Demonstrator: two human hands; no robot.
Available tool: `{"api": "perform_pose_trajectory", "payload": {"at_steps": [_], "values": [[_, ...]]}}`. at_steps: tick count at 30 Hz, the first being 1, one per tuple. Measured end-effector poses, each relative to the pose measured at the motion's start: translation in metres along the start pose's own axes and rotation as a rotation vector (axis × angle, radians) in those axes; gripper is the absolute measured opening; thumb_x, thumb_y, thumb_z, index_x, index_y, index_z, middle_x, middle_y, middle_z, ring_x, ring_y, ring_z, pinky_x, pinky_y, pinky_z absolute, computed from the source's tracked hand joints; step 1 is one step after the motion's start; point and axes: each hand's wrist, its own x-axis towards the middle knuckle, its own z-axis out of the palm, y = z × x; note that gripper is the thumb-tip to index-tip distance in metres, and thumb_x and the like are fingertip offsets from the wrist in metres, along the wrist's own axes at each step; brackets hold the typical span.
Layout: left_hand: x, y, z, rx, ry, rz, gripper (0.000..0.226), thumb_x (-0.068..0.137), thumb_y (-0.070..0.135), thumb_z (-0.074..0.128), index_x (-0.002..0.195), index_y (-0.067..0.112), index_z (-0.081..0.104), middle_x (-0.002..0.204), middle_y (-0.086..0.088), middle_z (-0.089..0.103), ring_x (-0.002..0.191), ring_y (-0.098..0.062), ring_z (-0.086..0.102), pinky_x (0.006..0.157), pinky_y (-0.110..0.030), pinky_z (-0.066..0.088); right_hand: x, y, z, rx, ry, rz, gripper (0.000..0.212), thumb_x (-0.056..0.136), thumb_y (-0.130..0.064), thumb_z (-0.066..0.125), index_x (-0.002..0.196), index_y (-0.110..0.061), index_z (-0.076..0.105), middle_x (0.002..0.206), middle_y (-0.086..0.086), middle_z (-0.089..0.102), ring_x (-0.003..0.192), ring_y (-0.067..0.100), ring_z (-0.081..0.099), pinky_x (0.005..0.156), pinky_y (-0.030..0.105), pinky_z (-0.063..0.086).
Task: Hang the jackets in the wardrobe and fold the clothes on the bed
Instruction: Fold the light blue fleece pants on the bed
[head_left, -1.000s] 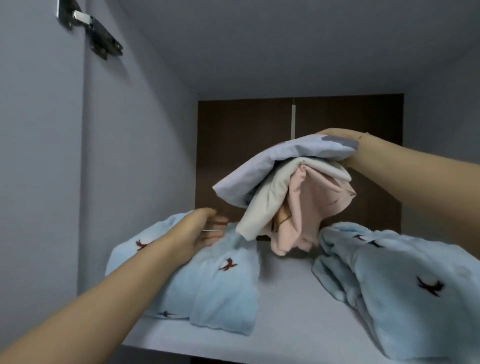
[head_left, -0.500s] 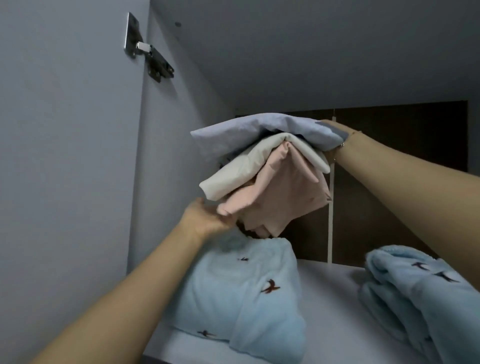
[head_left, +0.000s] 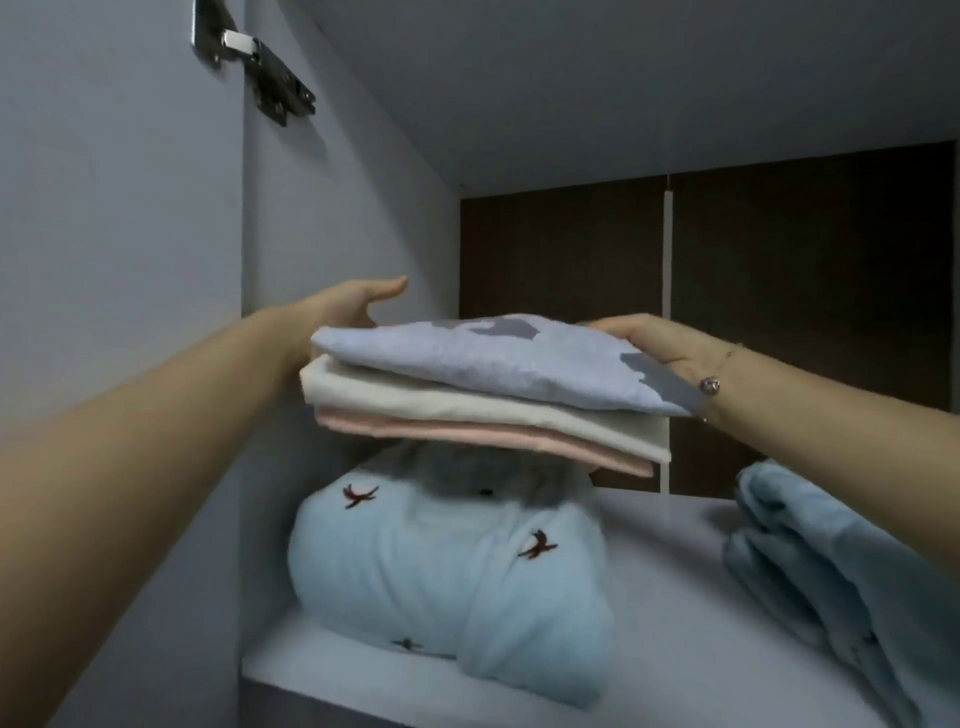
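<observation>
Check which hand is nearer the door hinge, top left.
Left. The left hand reaches up at the stack's far left, below the hinge. The right hand rests on the stack's right end, farther off.

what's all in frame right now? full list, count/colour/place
folded stack: 3 pieces, pale blue on cream on pink, level on top of the left bundle
left bundle: 1, light blue with dark red bird marks, on the shelf at left
right bundle: 1, light blue, on the shelf at right, cut off by the frame edge
shelf: 1, white, wardrobe compartment floor
back panel: 1, dark brown, rear of the compartment
hinge: 1, metal, upper left on the side wall
bracelet: 1, thin with a round charm, right wrist
left hand: open, at the stack's far left edge
right hand: open, flat on the stack's right end
</observation>
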Motion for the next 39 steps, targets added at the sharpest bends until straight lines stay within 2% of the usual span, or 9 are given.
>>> {"api": "perform_pose_trajectory", "payload": {"at_steps": [4, 9, 14, 20, 24, 29, 32, 36, 39], "values": [[-0.014, -0.053, 0.009, 0.416, -0.070, -0.238, 0.076, 0.076, 0.055, 0.068, 0.121, -0.004, 0.058, 0.121, -0.018, 0.067, 0.115, -0.036, 0.060, 0.106, -0.046, 0.043, 0.001, 0.068, 0.012, -0.008, -0.140, 0.299, 0.034, 0.074, -0.020, 0.075, 0.106, -0.007, 0.073, 0.108, 0.011, 0.071, 0.096, 0.027, 0.067, 0.094, 0.043, 0.052], [-0.013, -0.091, 0.020, 0.456, -0.007, -0.009, 0.019, 0.092, 0.028, 0.063, 0.089, 0.018, 0.079, 0.095, 0.003, 0.077, 0.081, -0.009, 0.073, 0.067, -0.019, 0.055, 0.010, 0.087, 0.008, 0.060, 0.036, 0.235, 0.043, 0.082, -0.050, 0.063, 0.069, -0.011, 0.077, 0.079, 0.009, 0.074, 0.068, 0.027, 0.072, 0.072, 0.034, 0.057], [0.005, -0.067, 0.015, 0.516, 0.160, 0.252, 0.017, 0.094, 0.025, 0.062, 0.105, 0.014, 0.068, 0.105, -0.010, 0.074, 0.089, -0.020, 0.070, 0.080, -0.032, 0.054, 0.015, 0.058, 0.014, 0.052, 0.074, 0.148, 0.023, 0.081, -0.033, 0.066, 0.097, -0.017, 0.066, 0.098, 0.008, 0.066, 0.105, 0.027, 0.059, 0.107, 0.042, 0.039], [0.018, -0.066, 0.026, 1.105, 0.155, -0.054, 0.058, 0.096, 0.052, 0.050, 0.136, 0.010, 0.055, 0.141, -0.013, 0.054, 0.129, -0.031, 0.051, 0.104, -0.039, 0.041, 0.020, 0.081, 0.008, 0.128, 0.174, 0.262, 0.034, 0.094, -0.032, 0.061, 0.077, -0.003, 0.068, 0.069, 0.013, 0.069, 0.054, 0.025, 0.066, 0.051, 0.038, 0.057], [0.004, -0.058, 0.060, 1.374, 0.286, 0.050, 0.072, 0.098, 0.064, 0.030, 0.154, 0.020, 0.024, 0.161, -0.005, 0.024, 0.146, -0.028, 0.025, 0.117, -0.039, 0.018, 0.009, 0.095, -0.002, 0.154, 0.138, 0.257, 0.029, 0.097, -0.030, 0.055, 0.087, -0.006, 0.067, 0.079, 0.012, 0.070, 0.058, 0.024, 0.067, 0.052, 0.036, 0.058], [-0.003, -0.071, 0.092, 1.075, -0.096, 0.207, 0.064, 0.092, 0.074, 0.021, 0.145, 0.044, 0.038, 0.157, 0.010, 0.032, 0.146, -0.017, 0.025, 0.121, -0.037, 0.009, 0.004, 0.105, 0.003, 0.037, 0.148, 0.138, 0.029, 0.093, -0.027, 0.061, 0.114, -0.008, 0.065, 0.102, 0.010, 0.067, 0.078, 0.020, 0.061, 0.073, 0.029, 0.052], [0.005, -0.101, 0.089, 1.004, -0.035, 0.188, 0.065, 0.090, 0.078, 0.018, 0.146, 0.048, 0.034, 0.158, 0.012, 0.029, 0.147, -0.016, 0.023, 0.121, -0.044, 0.012, 0.011, 0.118, 0.003, -0.122, 0.220, 0.028, 0.049, 0.087, -0.036, 0.069, 0.126, -0.008, 0.060, 0.119, 0.010, 0.066, 0.101, 0.022, 0.064, 0.085, 0.029, 0.052], [0.007, -0.113, 0.085, 0.982, 0.018, 0.230, 0.063, 0.090, 0.077, 0.020, 0.145, 0.049, 0.036, 0.155, 0.018, 0.031, 0.145, -0.013, 0.025, 0.118, -0.035, 0.012, 0.016, 0.129, -0.002, -0.329, 0.243, -0.037, 0.094, 0.081, -0.056, 0.068, 0.152, -0.011, 0.026, 0.155, 0.008, 0.032, 0.140, 0.026, 0.036, 0.103, 0.029, 0.031], [-0.007, -0.108, 0.090, 0.900, -0.004, 0.219, 0.057, 0.092, 0.074, 0.024, 0.139, 0.050, 0.045, 0.151, 0.018, 0.039, 0.142, -0.013, 0.032, 0.120, -0.037, 0.015, -0.001, 0.126, -0.003, -0.444, 0.236, -0.118, 0.093, 0.090, -0.054, 0.058, 0.156, -0.014, 0.008, 0.162, 0.001, 0.015, 0.147, 0.021, 0.022, 0.117, 0.030, 0.020]]}}
